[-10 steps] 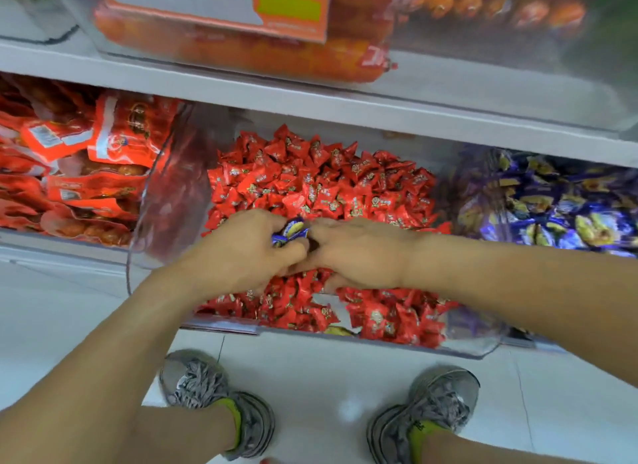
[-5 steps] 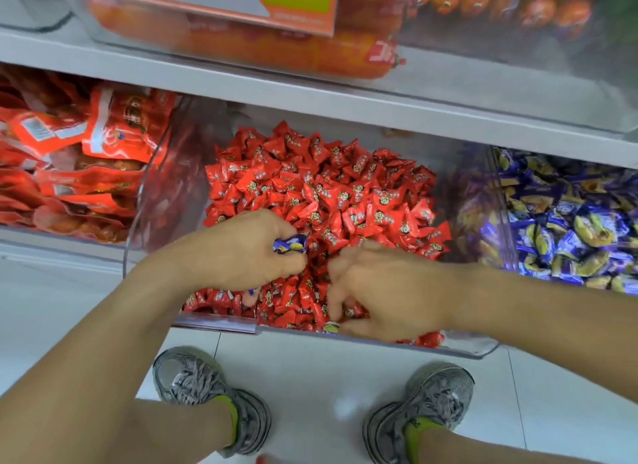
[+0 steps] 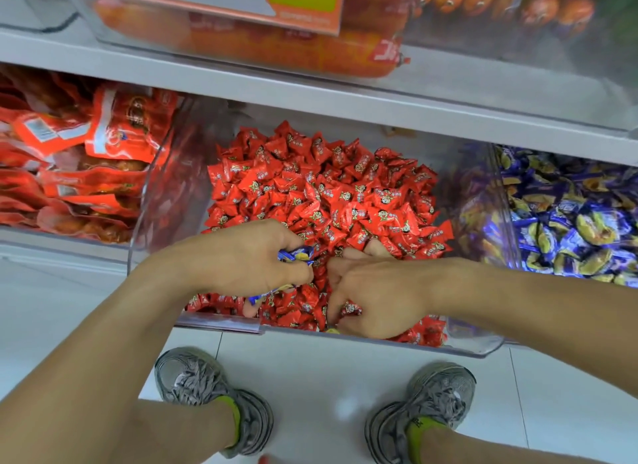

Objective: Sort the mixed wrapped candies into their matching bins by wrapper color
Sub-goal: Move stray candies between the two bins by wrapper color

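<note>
A few blue candies [image 3: 296,255] sit bunched in the left hand [image 3: 253,256], whose fingers are curled round them, blue and yellow wrapper ends poking out by the thumb and below the palm. That hand hovers over the front of the clear bin [image 3: 379,342] heaped with red candies [image 3: 331,194]. Just beside it, almost touching, the right hand [image 3: 374,296] digs into the pile near the front edge, fingers bent down among the red wrappers; I cannot tell whether it has hold of one. To the right, a second clear bin [image 3: 502,201] holds more blue and yellow wrapped candies [image 3: 573,222]. To the left are orange-red snack packets [image 3: 86,159]. A white shelf [image 3: 310,94] runs above, with orange goods on it. Below, grey sneakers [image 3: 214,394] stand on a white tiled floor [image 3: 310,370].
</note>
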### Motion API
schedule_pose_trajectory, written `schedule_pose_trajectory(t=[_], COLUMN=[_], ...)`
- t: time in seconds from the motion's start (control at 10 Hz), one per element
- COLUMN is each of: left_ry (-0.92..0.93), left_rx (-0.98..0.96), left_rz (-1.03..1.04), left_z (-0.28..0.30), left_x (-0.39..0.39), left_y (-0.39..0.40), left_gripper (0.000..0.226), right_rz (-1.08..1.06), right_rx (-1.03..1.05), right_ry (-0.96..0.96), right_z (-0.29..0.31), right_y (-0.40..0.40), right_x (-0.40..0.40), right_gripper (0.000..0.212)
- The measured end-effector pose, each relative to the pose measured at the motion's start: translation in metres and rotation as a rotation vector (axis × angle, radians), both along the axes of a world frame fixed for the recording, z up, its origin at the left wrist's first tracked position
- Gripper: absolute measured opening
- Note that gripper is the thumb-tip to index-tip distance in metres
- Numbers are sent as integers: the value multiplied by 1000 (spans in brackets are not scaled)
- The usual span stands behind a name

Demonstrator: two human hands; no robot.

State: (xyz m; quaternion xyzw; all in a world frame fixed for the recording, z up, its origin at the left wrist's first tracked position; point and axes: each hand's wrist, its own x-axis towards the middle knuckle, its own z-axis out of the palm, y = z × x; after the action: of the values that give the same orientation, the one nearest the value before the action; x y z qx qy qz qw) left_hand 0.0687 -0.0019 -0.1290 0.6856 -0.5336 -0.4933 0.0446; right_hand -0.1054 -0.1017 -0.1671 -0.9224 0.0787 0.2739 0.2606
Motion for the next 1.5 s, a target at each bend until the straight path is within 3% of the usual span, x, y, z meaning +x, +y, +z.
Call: schedule_pose_trajectory(t=[0.2, 0.4, 0.5, 0.7, 0.8, 0.9, 1.0, 1.1, 1.3, 1.5], left_ry=[30, 162, 295, 309, 251, 194, 213, 203, 189, 203], left_rx=[-25, -50, -112, -214, -224, -233, -225, -232, -344, -393], left_rz=[24, 202, 263, 310, 312, 314, 364, 378, 444, 509], left_z=[-6, -7, -3, 0, 3, 7, 13, 16, 18, 21], left_x=[1, 0, -7, -13, -9, 1, 4, 3, 9, 16], left_y=[0, -3, -6, -11, -11, -8, -4, -1, 16, 25], left_gripper=[28, 28, 42, 31, 32, 30, 26, 26, 30, 33], right_rz=[-66, -629, -768, -1006, -977, -731, -610, -622, -653, -399], right_rx=[111, 409, 535, 593, 571, 39, -295, -232, -129, 55], right_ry=[61, -232, -309, -388, -334, -231, -2, 179, 10, -100], right_z=[6, 23, 29, 37, 51, 68, 66, 33, -4, 20], right_y=[-4, -15, -12, -12, -19, -26, -15, -2, 30, 40], right_x=[2, 0, 1, -3, -15, -41, -51, -32, 25, 22], right_gripper=[26, 13, 16, 22, 20, 48, 81, 87, 68, 51])
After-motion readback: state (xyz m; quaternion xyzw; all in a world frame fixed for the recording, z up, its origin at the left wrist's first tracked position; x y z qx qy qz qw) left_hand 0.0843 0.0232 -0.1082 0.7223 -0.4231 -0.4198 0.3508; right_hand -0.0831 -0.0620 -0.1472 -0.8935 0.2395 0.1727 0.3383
